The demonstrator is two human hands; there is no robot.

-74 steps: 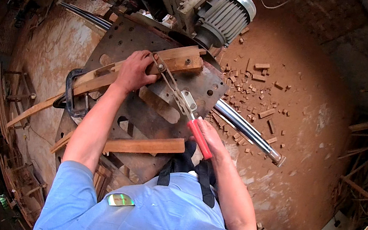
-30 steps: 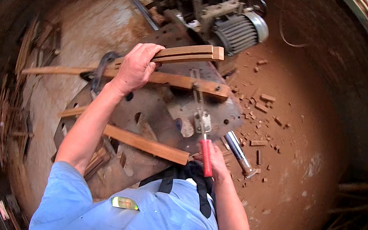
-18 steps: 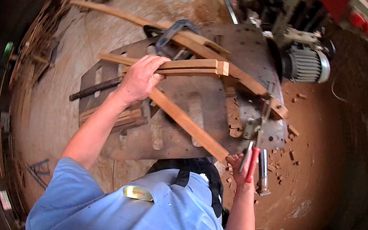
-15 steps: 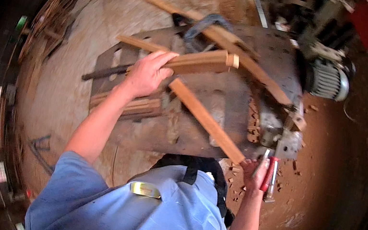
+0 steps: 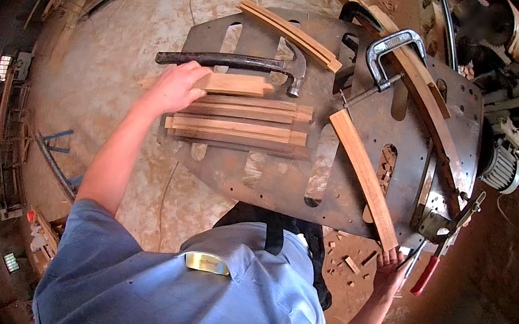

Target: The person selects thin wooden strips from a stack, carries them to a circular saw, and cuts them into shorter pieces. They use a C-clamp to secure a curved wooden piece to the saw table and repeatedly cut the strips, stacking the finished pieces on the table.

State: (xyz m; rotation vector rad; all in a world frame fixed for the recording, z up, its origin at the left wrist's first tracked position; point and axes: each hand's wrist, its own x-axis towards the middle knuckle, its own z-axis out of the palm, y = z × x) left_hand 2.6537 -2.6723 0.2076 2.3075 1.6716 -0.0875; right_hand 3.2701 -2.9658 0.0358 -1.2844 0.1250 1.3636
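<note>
My left hand [image 5: 177,85] is closed on the end of a short wooden strip [image 5: 239,85] at the left side of the metal table. Just below it lies a group of grooved wooden strips [image 5: 237,132], side by side. A hammer [image 5: 228,61] with a dark handle rests right beyond my left hand. My right hand [image 5: 389,274] is at the table's near right edge, its fingers on the near end of a longer wooden strip [image 5: 367,174] that slants across the tabletop. Close beside that hand is a toggle clamp's red handle [image 5: 425,277].
A C-clamp [image 5: 391,50] grips a long curved wooden piece [image 5: 430,105] along the slotted metal table [image 5: 269,187]. Another grooved strip [image 5: 291,35] lies at the table's far side. An electric motor [image 5: 503,167] stands at right. Wood offcuts [image 5: 352,265] litter the floor.
My left hand has come down from above the table with the wood, beside the grouped strips. My right hand stays at the longer strip's end. The whole view has shifted.
</note>
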